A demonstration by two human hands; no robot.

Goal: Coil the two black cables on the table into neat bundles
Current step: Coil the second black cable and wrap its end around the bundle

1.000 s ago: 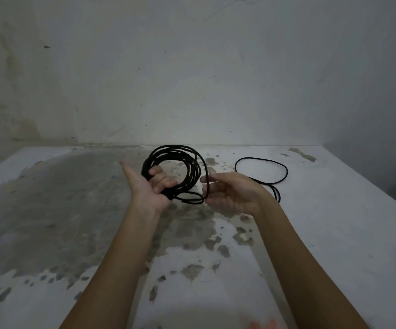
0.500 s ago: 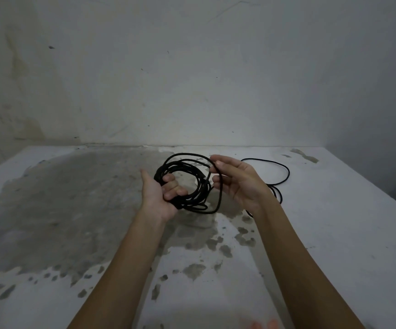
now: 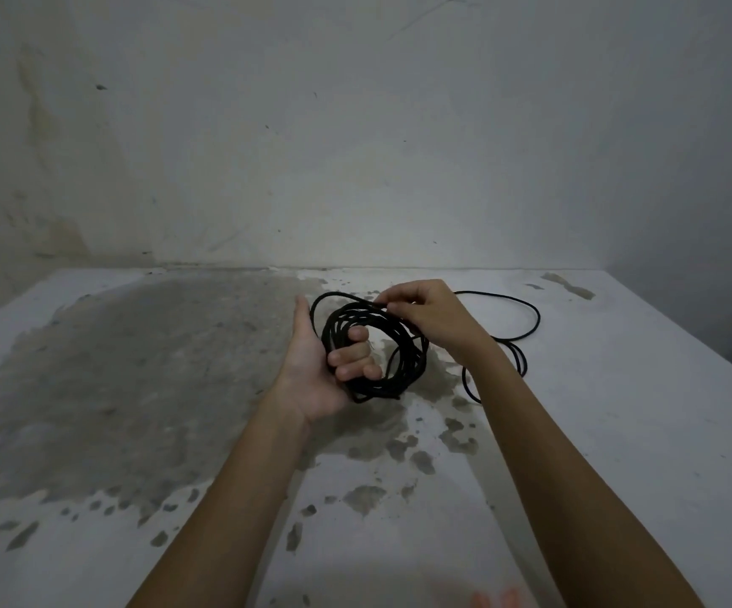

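Observation:
A coil of black cable [image 3: 403,344] with several loops hangs just above the table's middle. My left hand [image 3: 324,366] grips its left side, fingers curled through the loops. My right hand [image 3: 425,313] pinches a strand at the top right of the coil. From there the loose cable [image 3: 526,309] runs in a wide loop on the table at the right and passes behind my right forearm. I cannot tell whether the loose part is the same cable or the second one.
The table [image 3: 640,410] is white with large grey worn patches. A stained wall [image 3: 355,147] stands right behind it, and another wall closes the right side. The table's right edge runs diagonally at the far right.
My right hand rose from beside the coil to its top and closed on a strand, laying another loop. The coil and left hand shifted slightly right.

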